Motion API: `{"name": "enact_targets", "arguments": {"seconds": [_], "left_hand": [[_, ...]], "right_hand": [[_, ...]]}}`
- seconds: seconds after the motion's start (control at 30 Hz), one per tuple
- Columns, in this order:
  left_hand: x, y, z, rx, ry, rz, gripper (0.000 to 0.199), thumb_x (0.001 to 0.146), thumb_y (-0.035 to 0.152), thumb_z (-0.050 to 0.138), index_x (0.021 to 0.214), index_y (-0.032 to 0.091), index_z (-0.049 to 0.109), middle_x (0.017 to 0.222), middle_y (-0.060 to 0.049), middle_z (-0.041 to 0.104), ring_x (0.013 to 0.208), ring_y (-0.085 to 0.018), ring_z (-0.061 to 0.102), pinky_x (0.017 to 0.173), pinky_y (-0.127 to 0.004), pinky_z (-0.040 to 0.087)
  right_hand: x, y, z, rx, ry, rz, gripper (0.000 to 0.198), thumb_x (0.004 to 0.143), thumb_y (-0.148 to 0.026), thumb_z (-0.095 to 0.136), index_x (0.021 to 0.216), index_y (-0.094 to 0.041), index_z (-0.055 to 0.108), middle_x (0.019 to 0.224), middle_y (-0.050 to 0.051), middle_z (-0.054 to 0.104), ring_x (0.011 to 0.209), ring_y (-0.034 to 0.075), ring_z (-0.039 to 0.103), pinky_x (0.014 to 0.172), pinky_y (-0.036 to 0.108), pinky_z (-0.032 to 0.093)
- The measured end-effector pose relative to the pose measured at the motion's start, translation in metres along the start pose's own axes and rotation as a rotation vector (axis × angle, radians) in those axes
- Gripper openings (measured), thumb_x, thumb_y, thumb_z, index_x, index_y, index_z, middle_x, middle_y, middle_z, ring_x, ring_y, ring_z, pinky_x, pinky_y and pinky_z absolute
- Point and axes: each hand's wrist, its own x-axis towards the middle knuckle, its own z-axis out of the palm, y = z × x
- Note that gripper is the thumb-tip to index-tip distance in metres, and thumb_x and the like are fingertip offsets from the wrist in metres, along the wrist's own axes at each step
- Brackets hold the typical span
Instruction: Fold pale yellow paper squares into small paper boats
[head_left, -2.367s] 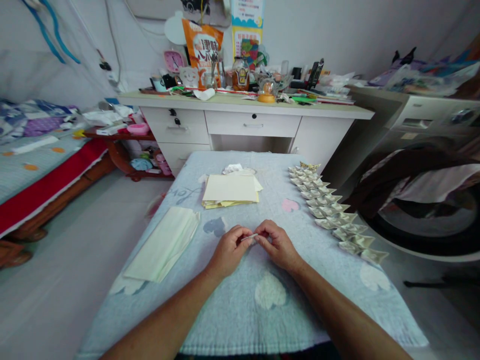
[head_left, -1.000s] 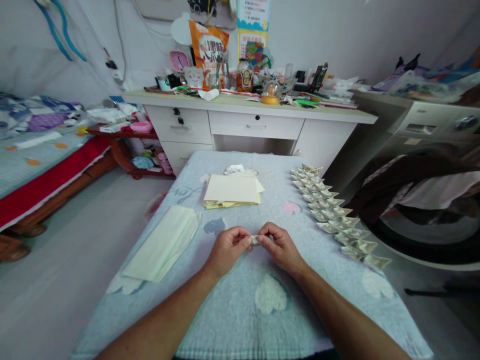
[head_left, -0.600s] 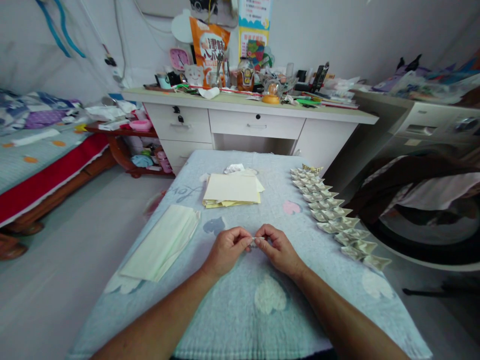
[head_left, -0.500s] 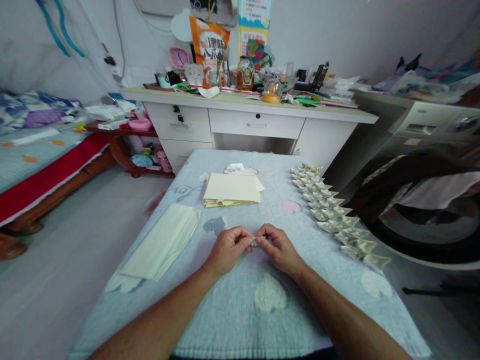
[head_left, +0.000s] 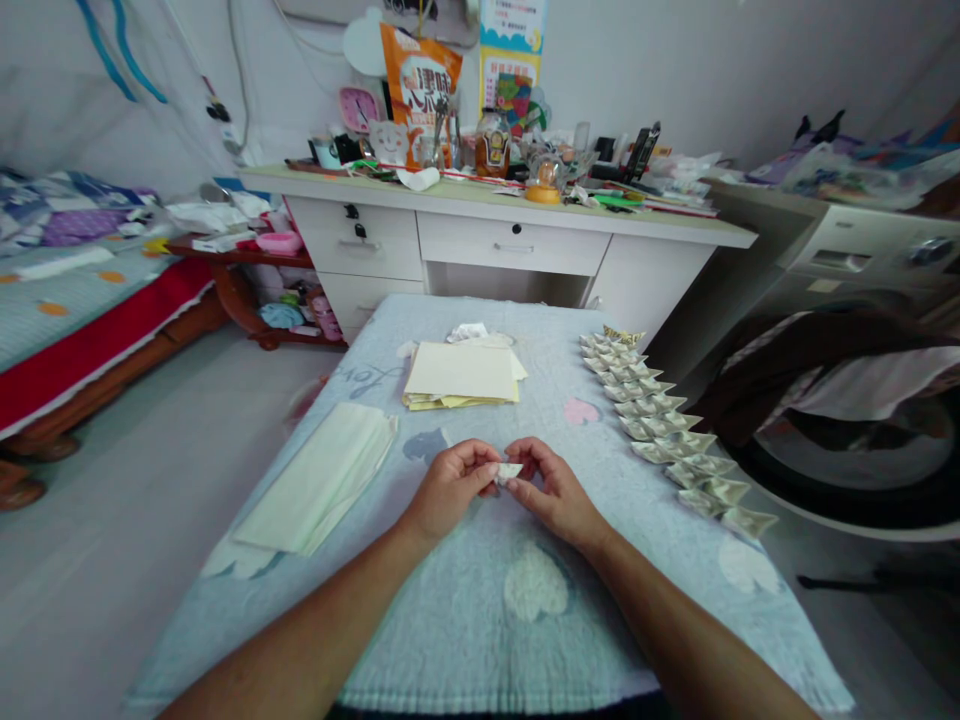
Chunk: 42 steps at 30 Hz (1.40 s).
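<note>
A small piece of folded paper [head_left: 511, 472] is held above the cloth-covered table [head_left: 420, 620], in front of me. My left hand [head_left: 456, 487] pinches its left end between thumb and fingers. At its right side, the thumb and fingers of my right hand [head_left: 553, 492] close on the lower edge and back. Part of the paper is hidden behind my fingertips. Along the table's right side stand several folded paper boats [head_left: 660, 425] in a slanting row. Beyond my hands lies a stack of cream and yellow paper sheets [head_left: 461, 372].
Pale folded sheets [head_left: 319, 480] lie on the table's left side, and crumpled white paper [head_left: 468, 331] is behind the stack. A cluttered white desk [head_left: 510, 247] stands at the far end. To the right is a washing machine [head_left: 847, 240], to the left a bed [head_left: 90, 290].
The folded paper has turned so that more of its face shows. My right fingers have shifted slightly around it, and the view has moved a little.
</note>
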Motion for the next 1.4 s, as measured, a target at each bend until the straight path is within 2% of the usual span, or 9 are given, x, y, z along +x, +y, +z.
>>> {"name": "enact_targets", "arguments": {"seconds": [0.1, 0.27, 0.47, 0.73, 1.13, 1.27, 1.4], "left_hand": [[0.001, 0.001, -0.001, -0.034, 0.039, -0.020, 0.014, 0.079, 0.028, 0.063, 0.081, 0.014, 0.061, 0.065, 0.002, 0.058, 0.054, -0.007, 0.051, 0.055, -0.020, 0.040], [0.001, 0.000, -0.003, -0.037, 0.027, -0.029, 0.020, 0.080, 0.033, 0.063, 0.086, 0.014, 0.061, 0.063, 0.002, 0.059, 0.056, -0.008, 0.051, 0.057, -0.021, 0.041], [0.000, -0.006, -0.006, 0.070, -0.010, 0.029, 0.034, 0.070, 0.030, 0.075, 0.096, 0.015, 0.060, 0.078, -0.001, 0.063, 0.067, -0.011, 0.056, 0.062, -0.021, 0.043], [0.001, -0.009, -0.009, 0.177, -0.003, 0.050, 0.033, 0.073, 0.031, 0.072, 0.099, 0.014, 0.060, 0.082, -0.004, 0.066, 0.072, -0.014, 0.060, 0.065, -0.024, 0.045], [-0.003, -0.003, -0.006, 0.145, -0.030, 0.061, 0.029, 0.078, 0.031, 0.068, 0.100, 0.014, 0.062, 0.084, -0.004, 0.066, 0.074, -0.014, 0.058, 0.068, -0.025, 0.044], [-0.005, 0.001, -0.007, 0.111, -0.025, 0.043, 0.027, 0.081, 0.032, 0.063, 0.102, 0.014, 0.064, 0.080, -0.003, 0.065, 0.069, -0.012, 0.056, 0.064, -0.024, 0.043], [-0.004, 0.001, -0.007, 0.052, 0.031, 0.019, 0.028, 0.086, 0.034, 0.054, 0.104, 0.014, 0.063, 0.074, -0.003, 0.064, 0.064, -0.013, 0.057, 0.060, -0.024, 0.044]], "right_hand": [[-0.001, 0.002, 0.000, -0.054, 0.027, -0.066, 0.037, 0.080, -0.031, 0.066, 0.113, -0.021, 0.053, 0.095, 0.002, 0.055, 0.083, 0.016, 0.050, 0.077, 0.028, 0.042], [0.000, 0.003, 0.000, -0.048, 0.025, -0.049, 0.015, 0.084, -0.029, 0.061, 0.096, -0.020, 0.058, 0.083, 0.001, 0.055, 0.078, 0.015, 0.051, 0.074, 0.027, 0.041], [0.001, 0.003, 0.000, 0.005, 0.045, -0.036, 0.014, 0.084, -0.029, 0.061, 0.093, -0.019, 0.057, 0.077, -0.001, 0.053, 0.074, 0.014, 0.049, 0.070, 0.025, 0.040], [0.001, 0.004, 0.000, -0.010, 0.039, -0.010, 0.019, 0.081, -0.031, 0.065, 0.093, -0.019, 0.058, 0.077, -0.001, 0.053, 0.072, 0.014, 0.049, 0.068, 0.025, 0.039], [0.001, 0.000, -0.001, -0.041, 0.053, -0.012, 0.013, 0.082, -0.029, 0.060, 0.087, -0.018, 0.058, 0.073, -0.001, 0.054, 0.069, 0.013, 0.049, 0.066, 0.025, 0.039], [0.002, 0.001, -0.001, -0.001, 0.048, -0.011, 0.011, 0.082, -0.026, 0.058, 0.090, -0.018, 0.058, 0.077, 0.000, 0.057, 0.070, 0.013, 0.050, 0.067, 0.025, 0.040], [0.002, 0.002, -0.001, 0.107, 0.056, 0.013, 0.010, 0.084, -0.027, 0.055, 0.090, -0.019, 0.054, 0.079, 0.000, 0.058, 0.073, 0.014, 0.054, 0.070, 0.026, 0.042]]}}
